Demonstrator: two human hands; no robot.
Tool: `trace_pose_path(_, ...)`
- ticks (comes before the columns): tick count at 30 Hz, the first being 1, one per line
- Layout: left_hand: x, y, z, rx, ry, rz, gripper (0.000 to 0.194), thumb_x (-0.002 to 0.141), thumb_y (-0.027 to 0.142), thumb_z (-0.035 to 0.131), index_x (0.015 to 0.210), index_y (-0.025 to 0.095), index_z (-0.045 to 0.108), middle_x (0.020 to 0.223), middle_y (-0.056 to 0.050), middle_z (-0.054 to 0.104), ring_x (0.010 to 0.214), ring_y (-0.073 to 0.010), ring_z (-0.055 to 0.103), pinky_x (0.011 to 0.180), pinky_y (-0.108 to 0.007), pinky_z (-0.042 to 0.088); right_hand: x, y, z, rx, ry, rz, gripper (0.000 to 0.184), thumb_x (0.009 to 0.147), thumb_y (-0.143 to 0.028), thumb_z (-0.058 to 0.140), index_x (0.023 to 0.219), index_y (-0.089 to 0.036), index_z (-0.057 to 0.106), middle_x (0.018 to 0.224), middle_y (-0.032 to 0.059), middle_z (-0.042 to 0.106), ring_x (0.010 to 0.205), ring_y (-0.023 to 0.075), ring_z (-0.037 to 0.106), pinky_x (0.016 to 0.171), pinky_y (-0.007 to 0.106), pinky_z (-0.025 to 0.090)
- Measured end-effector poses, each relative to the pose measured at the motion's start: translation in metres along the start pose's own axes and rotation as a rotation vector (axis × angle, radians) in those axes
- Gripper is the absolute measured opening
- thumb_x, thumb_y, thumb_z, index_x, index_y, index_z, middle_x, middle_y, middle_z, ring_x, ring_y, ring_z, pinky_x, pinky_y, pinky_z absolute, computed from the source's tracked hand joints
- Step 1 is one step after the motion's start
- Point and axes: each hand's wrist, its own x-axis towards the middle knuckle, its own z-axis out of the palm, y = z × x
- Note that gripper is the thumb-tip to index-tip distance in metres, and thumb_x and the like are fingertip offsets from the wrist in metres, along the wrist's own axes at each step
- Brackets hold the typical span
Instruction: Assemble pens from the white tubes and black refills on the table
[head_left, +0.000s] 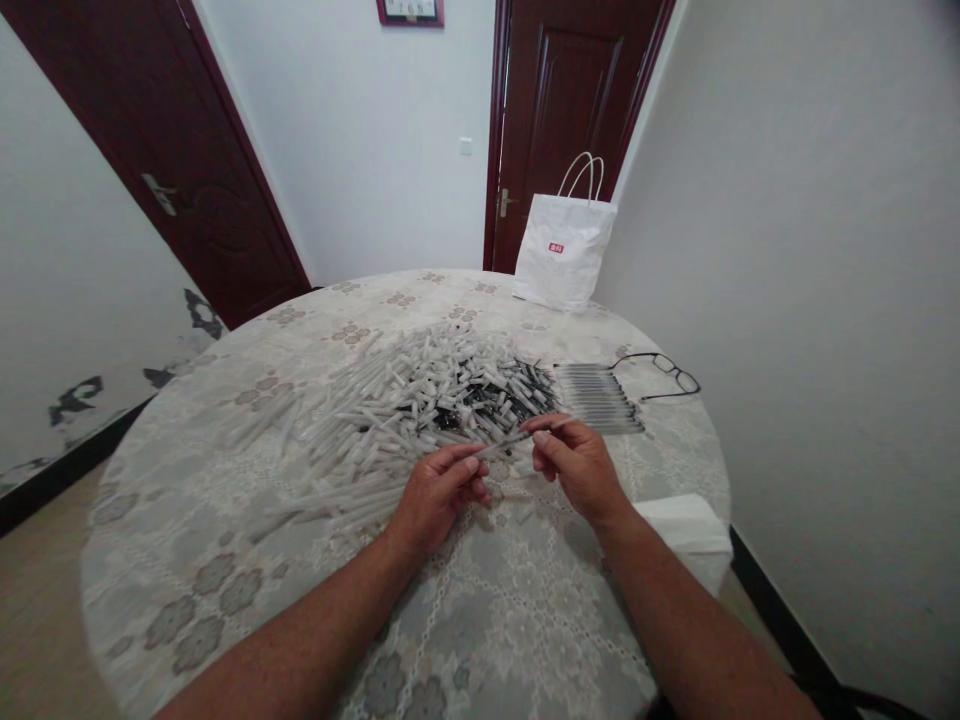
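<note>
Bare left forearm [322, 625] extends from lower left; bare right forearm [690, 600] from lower right. Bare left hand [444, 492]: thumb and forefinger pinched, other fingers curled. Bare right hand [579, 462]: likewise pinched, near the left, not touching.

seemingly a home: floral tablecloth [517, 570], 2 panelled doors [574, 110].

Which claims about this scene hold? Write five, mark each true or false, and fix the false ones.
1. The left hand and right hand each pinch slim pen-like material. True.
2. The eyeglasses hang from the white bag. False: they lie on the tablecloth.
3. The heap of pieces is stacked in neat bundles. False: it lies loose and jumbled.
4. A row of slim rods lies to the right of the heap. True.
5. The tablecloth is plain. False: it is flower-patterned.
</note>
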Motion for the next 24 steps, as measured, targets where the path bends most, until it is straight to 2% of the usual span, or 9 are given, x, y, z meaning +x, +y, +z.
trace_pose_path(4, -0.002, 0.007, -0.001, -0.145, -0.004, -0.046, 0.033, 0.074, 0.022, 0.081, 0.104, 0.012, 0.070, 0.085, -0.007, 0.074, 0.063, -0.0126, 0.067, 0.062, -0.028, 0.060, 0.002, 0.007, -0.002, 0.004, -0.052, 0.068, 0.025, 0.083, -0.040, 0.074, 0.096, -0.019, 0.072, 0.054, -0.0038, 0.060, 0.043, 0.0090, 0.047, 0.041, 0.020, 0.037)
trace_pose_path(7, -0.001, 0.010, -0.004, -0.196, 0.000, -0.045, 0.030, 0.076, 0.019, 0.080, 0.103, 0.012, 0.069, 0.086, -0.007, 0.075, 0.066, -0.0135, 0.070, 0.064, -0.028, 0.061, 0.002, 0.008, -0.003, 0.104, -0.063, 0.102, 0.029, 0.082, -0.043, 0.073, 0.100, -0.019, 0.072, 0.068, 0.0007, 0.069, 0.046, 0.0096, 0.051, 0.041, 0.020, 0.038)
trace_pose_path(9, 0.000, 0.010, -0.006, -0.214, 0.010, -0.035, 0.028, 0.077, 0.017, 0.079, 0.103, 0.012, 0.069, 0.088, -0.008, 0.075, 0.070, -0.0148, 0.072, 0.064, -0.027, 0.062, 0.002, 0.006, -0.003, 0.200, -0.025, 0.109, 0.032, 0.085, -0.046, 0.069, 0.104, -0.020, 0.070, 0.082, 0.0043, 0.073, 0.049, 0.0101, 0.055, 0.040, 0.020, 0.037)
trace_pose_path(11, 0.000, 0.009, -0.006, -0.220, 0.014, -0.031, 0.028, 0.078, 0.016, 0.079, 0.104, 0.012, 0.069, 0.090, -0.008, 0.076, 0.073, -0.0159, 0.073, 0.065, -0.028, 0.062, 0.002, 0.004, -0.002, 0.224, 0.037, 0.081, 0.032, 0.088, -0.049, 0.065, 0.104, -0.021, 0.069, 0.085, 0.0044, 0.073, 0.050, 0.0094, 0.055, 0.039, 0.019, 0.037)
trace_pose_path(14, 0.000, 0.007, -0.005, -0.209, -0.004, -0.036, 0.029, 0.078, 0.017, 0.079, 0.106, 0.012, 0.070, 0.093, -0.010, 0.076, 0.075, -0.0170, 0.073, 0.065, -0.029, 0.063, 0.001, 0.001, 0.002, 0.114, 0.048, 0.027, 0.032, 0.092, -0.049, 0.061, 0.100, -0.020, 0.069, 0.079, 0.0027, 0.070, 0.048, 0.0083, 0.052, 0.039, 0.018, 0.036)
trace_pose_path(17, -0.001, 0.006, -0.002, -0.191, 0.003, -0.033, 0.029, 0.079, 0.019, 0.079, 0.106, 0.012, 0.070, 0.093, -0.010, 0.076, 0.076, -0.0175, 0.073, 0.065, -0.028, 0.063, -0.001, 0.001, 0.007, 0.063, 0.032, 0.008, 0.033, 0.093, -0.047, 0.060, 0.113, -0.022, 0.065, 0.083, 0.0020, 0.070, 0.049, 0.0089, 0.053, 0.040, 0.019, 0.037)
trace_pose_path(19, -0.001, 0.006, -0.002, -0.190, 0.018, -0.030, 0.027, 0.079, 0.019, 0.079, 0.103, 0.012, 0.071, 0.092, -0.010, 0.076, 0.076, -0.0174, 0.073, 0.065, -0.028, 0.063, -0.002, 0.001, 0.008, 0.071, 0.079, -0.020, 0.038, 0.093, -0.045, 0.061, 0.124, -0.024, 0.060, 0.087, 0.0015, 0.070, 0.050, 0.0089, 0.053, 0.041, 0.020, 0.038)
trace_pose_path(22, -0.002, 0.005, -0.001, -0.191, 0.019, -0.026, 0.028, 0.078, 0.019, 0.079, 0.104, 0.012, 0.071, 0.093, -0.010, 0.076, 0.077, -0.0173, 0.073, 0.065, -0.028, 0.063, -0.002, 0.003, 0.007, 0.019, 0.129, -0.053, 0.038, 0.095, -0.044, 0.057, 0.126, -0.023, 0.062, 0.089, 0.0023, 0.070, 0.050, 0.0085, 0.051, 0.042, 0.021, 0.038)
trace_pose_path(24, -0.002, 0.004, -0.001, -0.185, 0.006, -0.026, 0.030, 0.078, 0.019, 0.079, 0.106, 0.012, 0.071, 0.094, -0.010, 0.076, 0.078, -0.0175, 0.073, 0.066, -0.028, 0.063, -0.004, 0.004, 0.007, -0.049, 0.063, -0.044, 0.039, 0.097, -0.045, 0.054, 0.127, -0.022, 0.065, 0.083, 0.0019, 0.069, 0.051, 0.0095, 0.051, 0.045, 0.022, 0.040)
